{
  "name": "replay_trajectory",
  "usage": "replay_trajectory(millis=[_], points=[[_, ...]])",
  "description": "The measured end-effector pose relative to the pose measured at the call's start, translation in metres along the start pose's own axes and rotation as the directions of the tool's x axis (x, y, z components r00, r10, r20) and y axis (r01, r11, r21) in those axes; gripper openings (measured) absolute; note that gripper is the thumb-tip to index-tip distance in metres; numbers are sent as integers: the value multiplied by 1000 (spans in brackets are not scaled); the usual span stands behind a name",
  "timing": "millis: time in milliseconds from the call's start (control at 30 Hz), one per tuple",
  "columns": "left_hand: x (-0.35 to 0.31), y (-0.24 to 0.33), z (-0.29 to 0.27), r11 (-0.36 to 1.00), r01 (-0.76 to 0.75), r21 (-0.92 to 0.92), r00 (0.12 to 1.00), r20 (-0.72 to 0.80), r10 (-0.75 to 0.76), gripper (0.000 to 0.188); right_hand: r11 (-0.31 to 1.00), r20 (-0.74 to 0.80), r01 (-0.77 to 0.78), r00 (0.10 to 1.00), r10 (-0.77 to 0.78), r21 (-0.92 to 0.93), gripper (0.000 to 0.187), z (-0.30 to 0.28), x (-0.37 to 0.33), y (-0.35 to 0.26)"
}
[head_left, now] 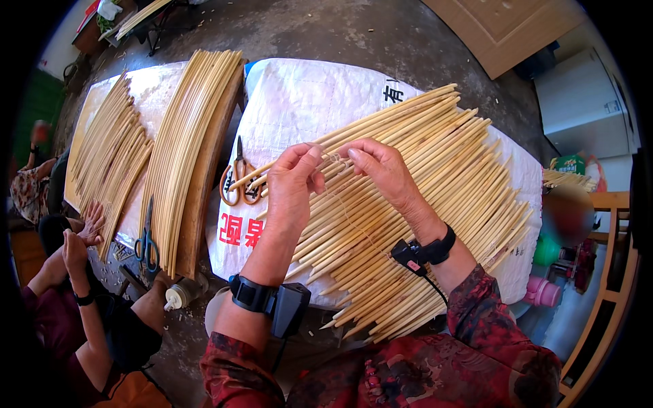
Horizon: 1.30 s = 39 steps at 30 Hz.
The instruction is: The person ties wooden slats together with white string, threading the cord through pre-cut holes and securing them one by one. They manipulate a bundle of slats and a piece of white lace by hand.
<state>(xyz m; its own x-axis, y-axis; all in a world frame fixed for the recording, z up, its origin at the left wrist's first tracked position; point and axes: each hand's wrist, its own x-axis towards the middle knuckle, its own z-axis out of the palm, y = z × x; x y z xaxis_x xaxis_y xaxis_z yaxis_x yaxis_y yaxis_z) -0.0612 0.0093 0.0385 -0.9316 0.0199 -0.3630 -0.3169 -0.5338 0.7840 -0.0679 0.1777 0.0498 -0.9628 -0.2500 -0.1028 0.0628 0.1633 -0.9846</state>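
My left hand (pixel 294 182) and my right hand (pixel 382 168) are raised close together over a wide row of pale yellow stalks (pixel 408 204). The fingers of both are pinched on a thin, light string (pixel 338 160), and a loose length of it hangs down across the stalks. The stalks lie side by side on a white woven sack (pixel 299 95), their ends uneven. Just left of my left hand, a pair of scissors (pixel 239 166) with orange-brown handles rests on the sack. Each of my wrists wears a black strap with a small device.
Left of the sack, a wooden board (pixel 214 197) carries another row of stalks (pixel 194 129), with blue-handled scissors (pixel 147 248) at its near end. A co-worker's hand (pixel 92 224) touches further stalks (pixel 112 149). A bottle (pixel 180 296) lies on the floor; a wooden chair (pixel 609 272) stands right.
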Motion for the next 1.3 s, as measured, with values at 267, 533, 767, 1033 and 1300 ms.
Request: replay_trajectory(millis=[267,533,767,1033,1300], points=[[-1,1,0,999,-44,15,999,-8,44,15,996,-262,76,963,-60,52,13,6,-4,0],[-5,7,4,996,-82,41,994,-68,85,13,961,-178,54,979,-104,-270,10,21,-34,-11],[-9,6,8,983,-146,113,988,-41,151,9,975,-229,105,962,-150,-197,13,21,-27,-6],[-15,9,10,948,-206,244,976,-21,218,9,898,-234,119,943,-236,-425,19,27,-26,-19],[-13,6,7,937,-200,288,977,-9,212,9,885,-233,173,927,-295,-433,7,20,-16,-6]])
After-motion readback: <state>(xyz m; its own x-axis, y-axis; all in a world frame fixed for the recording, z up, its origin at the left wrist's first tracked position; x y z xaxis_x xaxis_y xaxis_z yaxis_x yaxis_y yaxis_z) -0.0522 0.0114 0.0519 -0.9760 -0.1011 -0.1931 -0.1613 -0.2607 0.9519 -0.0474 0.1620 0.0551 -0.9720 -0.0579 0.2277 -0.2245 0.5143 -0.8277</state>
